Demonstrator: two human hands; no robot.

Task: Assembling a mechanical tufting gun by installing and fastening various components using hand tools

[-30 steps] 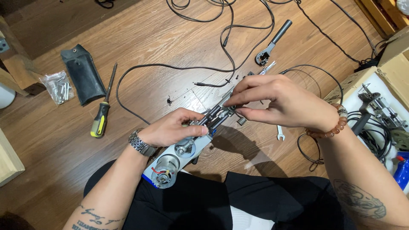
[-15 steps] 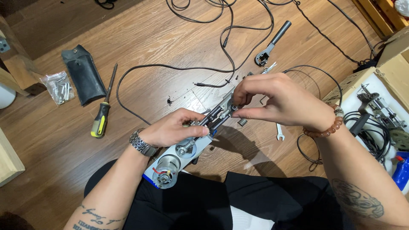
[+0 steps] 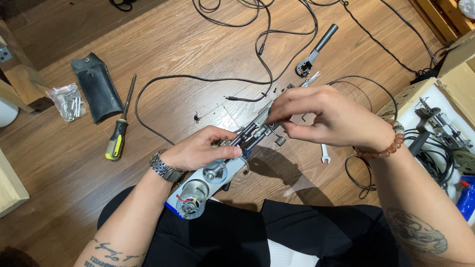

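The small motorised metal mechanism (image 3: 217, 170) is resting across the person's lap and jutting out over the wooden floor (image 3: 188, 44), its round motor end (image 3: 190, 202) nearest the body. The left hand (image 3: 200, 151) is clamping around its middle, fingers wrapped over the frame and steadying it. The right hand (image 3: 329, 116) is pinching together at the mechanism's far end, fingertips closing on a slim part there; what sits between them is too small to tell. This is looking like a fitting or adjusting step on that far end, and the next move is calling for a steady grip and fine fingertip work, probably with a tool. A small spanner (image 3: 324, 154) is lying just beside the right wrist, a ratchet wrench (image 3: 316, 49) farther out, a yellow-handled screwdriver (image 3: 118, 133) and black pouch (image 3: 96, 86) well to the left.
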